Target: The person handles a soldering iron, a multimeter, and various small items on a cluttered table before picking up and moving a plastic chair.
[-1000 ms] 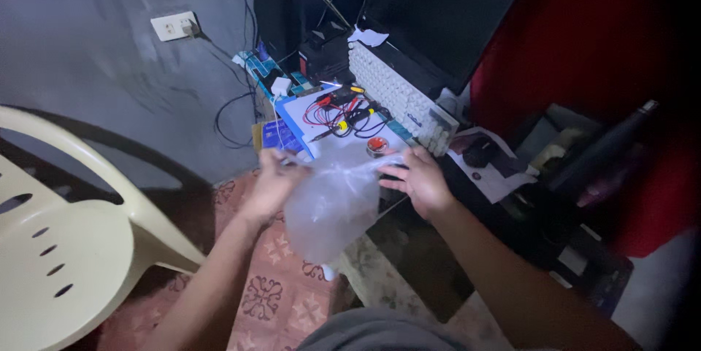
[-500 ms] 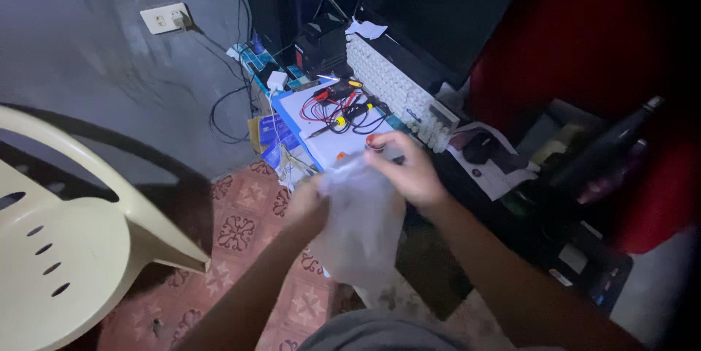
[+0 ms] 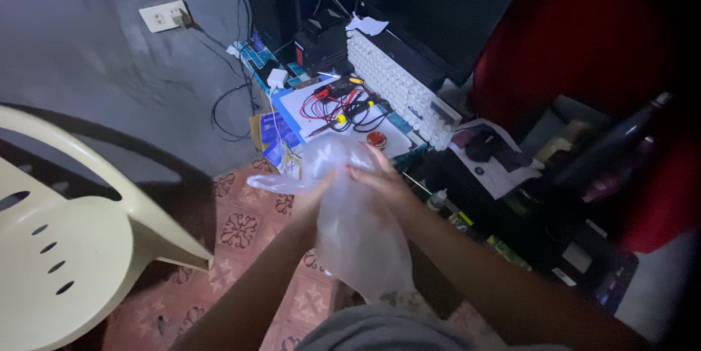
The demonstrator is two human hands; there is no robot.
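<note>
A clear plastic bag [image 3: 358,227] hangs in front of me, puffed out and drooping toward my lap. My left hand [image 3: 310,201] grips its upper left side, where a loose flap of plastic sticks out to the left. My right hand [image 3: 380,179] holds the bag's upper right side, fingers pressed into the film. Both hands are close together, just in front of a low surface with a white sheet [image 3: 321,114].
Red and black wires with probes [image 3: 343,106] lie on the white sheet beside a white keyboard [image 3: 394,85] and a small red round thing [image 3: 376,139]. A dark screen [image 3: 445,8] stands behind. A cream plastic chair [image 3: 66,249] is at left; a wall socket [image 3: 166,15] with cables.
My hands came together from a spread hold on the bag, then dropped lower and nearer to me. The bag now bulges and hangs longer, and the red round thing is uncovered.
</note>
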